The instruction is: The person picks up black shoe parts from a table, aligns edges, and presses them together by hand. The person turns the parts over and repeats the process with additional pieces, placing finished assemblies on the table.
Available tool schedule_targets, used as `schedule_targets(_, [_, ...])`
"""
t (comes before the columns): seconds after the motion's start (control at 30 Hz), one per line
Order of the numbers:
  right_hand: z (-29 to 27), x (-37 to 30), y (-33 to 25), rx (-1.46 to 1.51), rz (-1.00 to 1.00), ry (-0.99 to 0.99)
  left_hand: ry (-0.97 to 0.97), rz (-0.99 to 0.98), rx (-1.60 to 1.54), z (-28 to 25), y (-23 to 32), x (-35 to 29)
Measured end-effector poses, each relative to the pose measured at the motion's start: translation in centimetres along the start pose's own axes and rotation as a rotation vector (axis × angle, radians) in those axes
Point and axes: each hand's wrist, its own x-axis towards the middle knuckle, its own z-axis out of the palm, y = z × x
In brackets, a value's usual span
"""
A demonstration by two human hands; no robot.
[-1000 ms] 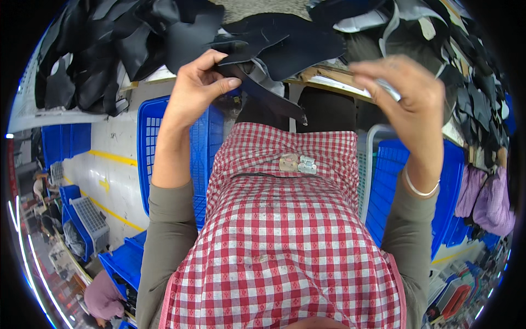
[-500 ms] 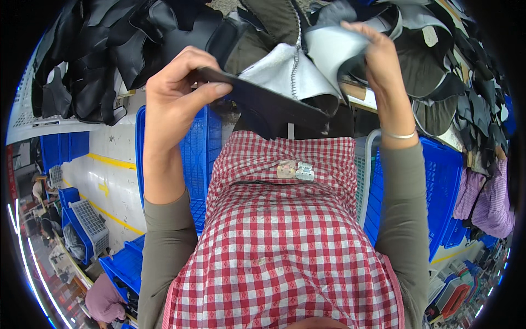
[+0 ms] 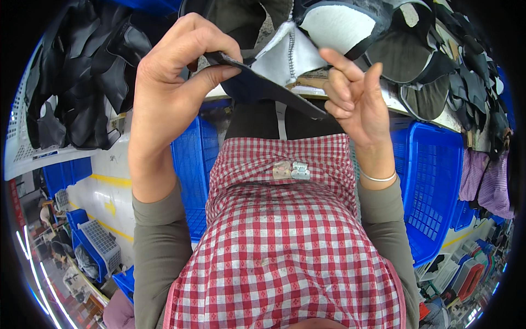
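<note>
My left hand (image 3: 183, 71) is closed, its thumb and fingers pinching one end of a dark, flat leather piece (image 3: 274, 90) that slants down to the right. Beside the piece's far end is my right hand (image 3: 356, 98), open and empty, with index finger and thumb apart and the other fingers curled. Just behind the held piece, a white-lined leather piece (image 3: 276, 55) with a zigzag seam down its middle hangs at the table edge. Another dark piece with a white lining (image 3: 337, 24) lies beyond my right fingers.
Black leather pieces (image 3: 76, 71) are heaped in a white crate (image 3: 44, 159) at the left. More dark pieces (image 3: 408, 60) cover the table at the right. Blue crates (image 3: 189, 170) (image 3: 433, 192) stand on both sides of me. A person in a purple checked garment (image 3: 496, 183) is at the far right.
My right hand has let go of the white-lined piece and come down toward me, fingers now apart. That piece lies on the table. My left hand still pinches the dark leather piece.
</note>
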Motion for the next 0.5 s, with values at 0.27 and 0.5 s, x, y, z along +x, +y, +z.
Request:
schedule_targets(0.27, [0.1, 2.1, 0.3, -0.366, -0.014, -0.132, -0.029, -0.11, 0.096, 1.9, 0.7, -1.3])
schedule_targets(0.5, [0.7, 4.6, 1.0, -1.78, -0.423, 0.2, 0.054, 0.016, 0.196, 1.7, 1.7, -1.0])
